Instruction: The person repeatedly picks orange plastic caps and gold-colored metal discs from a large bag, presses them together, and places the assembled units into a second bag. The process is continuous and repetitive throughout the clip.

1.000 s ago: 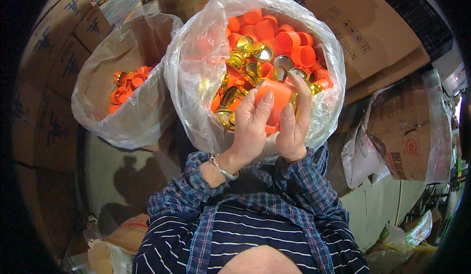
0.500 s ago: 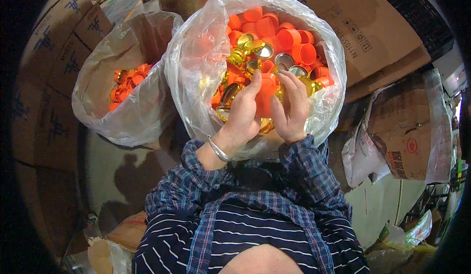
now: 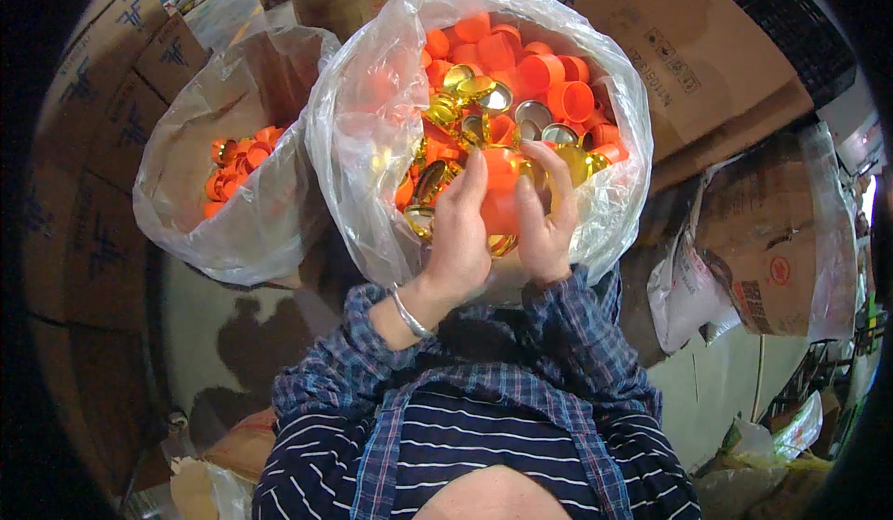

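A big clear plastic bag (image 3: 372, 148) stands open in front of me, filled with several orange caps (image 3: 549, 78) and gold metal lids (image 3: 465, 87). My left hand (image 3: 460, 236) and my right hand (image 3: 544, 218) are both inside its mouth, side by side, fingers pointing up. Between them they hold an orange cap (image 3: 502, 194) with a gold lid at its lower edge. A metal bangle circles my left wrist. My plaid sleeves reach up from the lower edge.
A second clear bag (image 3: 205, 232) to the left holds a smaller heap of orange and gold pieces (image 3: 233, 166). Cardboard boxes (image 3: 707, 46) stand all around, with another plastic-wrapped box (image 3: 772, 250) at the right. A pale floor patch (image 3: 205, 325) lies at lower left.
Both hands stayed in the big bag, shifting slightly while turning the orange cap between them. The fingers now stretch up more around it.
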